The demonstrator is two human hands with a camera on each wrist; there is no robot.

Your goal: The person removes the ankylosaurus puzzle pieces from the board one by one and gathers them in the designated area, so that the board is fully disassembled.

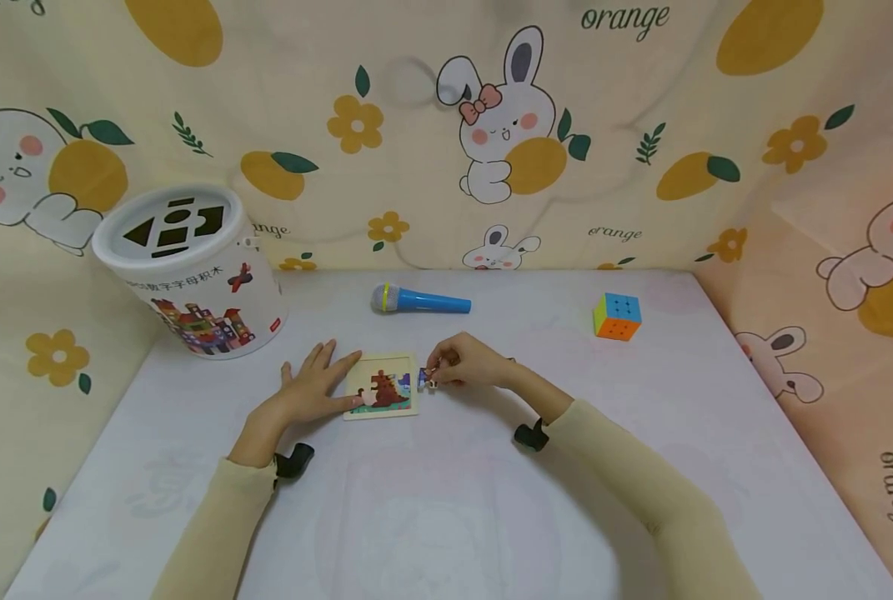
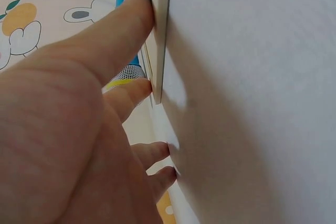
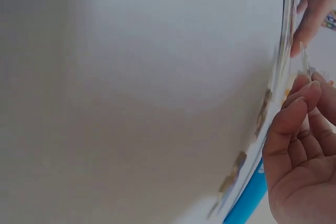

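Left hand [image 1: 313, 390] has its fingers spread out, touching the left side of a little puzzle board [image 1: 389, 367], a bit left of centre in the frame. Right hand [image 1: 470, 362], mid-frame, has thumb and fingers pinched on a small puzzle piece [image 1: 423, 379] just off the board's right edge. Blue toy mic [image 1: 431, 302] lies above them on the tabletop [image 1: 446, 517], cube [image 1: 617, 317]'s right of centre, big white tub [image 1: 206, 304] upper left.

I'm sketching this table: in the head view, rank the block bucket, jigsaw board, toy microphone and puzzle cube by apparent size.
Block bucket
Jigsaw board
Toy microphone and puzzle cube: too alike to rank
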